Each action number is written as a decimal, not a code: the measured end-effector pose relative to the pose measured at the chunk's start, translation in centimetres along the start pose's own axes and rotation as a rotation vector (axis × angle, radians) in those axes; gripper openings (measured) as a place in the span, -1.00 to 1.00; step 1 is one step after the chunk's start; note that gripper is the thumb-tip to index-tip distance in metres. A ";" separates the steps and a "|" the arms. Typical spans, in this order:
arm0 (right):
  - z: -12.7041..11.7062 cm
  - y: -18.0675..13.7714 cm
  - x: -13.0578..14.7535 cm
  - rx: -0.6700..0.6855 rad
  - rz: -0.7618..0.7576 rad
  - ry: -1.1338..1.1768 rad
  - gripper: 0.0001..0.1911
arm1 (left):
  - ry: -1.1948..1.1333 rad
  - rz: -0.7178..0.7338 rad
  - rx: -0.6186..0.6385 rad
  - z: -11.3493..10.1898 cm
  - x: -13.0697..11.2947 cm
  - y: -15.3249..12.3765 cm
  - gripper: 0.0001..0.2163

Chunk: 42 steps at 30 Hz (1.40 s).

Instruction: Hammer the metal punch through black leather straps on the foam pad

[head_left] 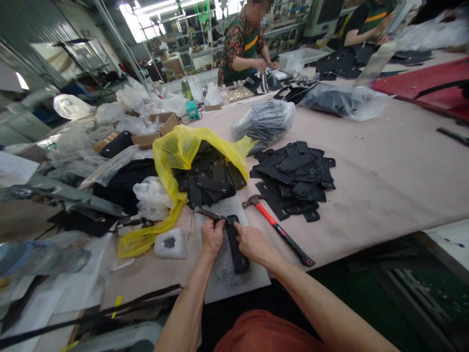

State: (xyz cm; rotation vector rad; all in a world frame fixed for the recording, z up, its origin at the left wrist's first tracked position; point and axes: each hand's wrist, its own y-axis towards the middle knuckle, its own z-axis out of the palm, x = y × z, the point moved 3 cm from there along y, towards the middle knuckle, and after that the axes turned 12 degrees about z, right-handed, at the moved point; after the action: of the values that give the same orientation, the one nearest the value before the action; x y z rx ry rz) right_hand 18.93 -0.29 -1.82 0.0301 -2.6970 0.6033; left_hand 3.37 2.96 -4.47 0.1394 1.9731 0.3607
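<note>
Currently the left hand [211, 237] is closed around a slim metal tool [209, 213], whose inner end meets the top of a long black piece [238, 249]. That piece lies on a white sheet [258, 278] at the near table edge, between both hands. The right hand [253, 243] touches its upper right side, fingers curled; whether they pinch or merely press, I cannot tell. A red-and-black hammer [280, 231] rests just beside, below a heap of black flaps [293, 171].
</note>
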 end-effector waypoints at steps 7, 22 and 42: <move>-0.1 -0.2 -0.5 0.018 0.003 -0.090 -0.41 | 0.015 0.131 0.139 1.3 -0.2 0.8 -0.84; -0.1 -0.2 -1.8 0.001 0.003 0.031 -0.45 | -0.014 0.092 0.142 1.7 0.2 0.7 -0.83; 0.5 -0.9 -2.4 -0.010 -0.031 0.081 -0.57 | 0.214 0.195 0.201 2.8 -0.5 0.7 -0.82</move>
State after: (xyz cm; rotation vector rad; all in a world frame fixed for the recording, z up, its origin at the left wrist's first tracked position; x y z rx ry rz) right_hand 21.10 -1.43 -2.73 0.0439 -2.6163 0.5698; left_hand 6.04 4.02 -4.87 0.4395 2.2127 0.3126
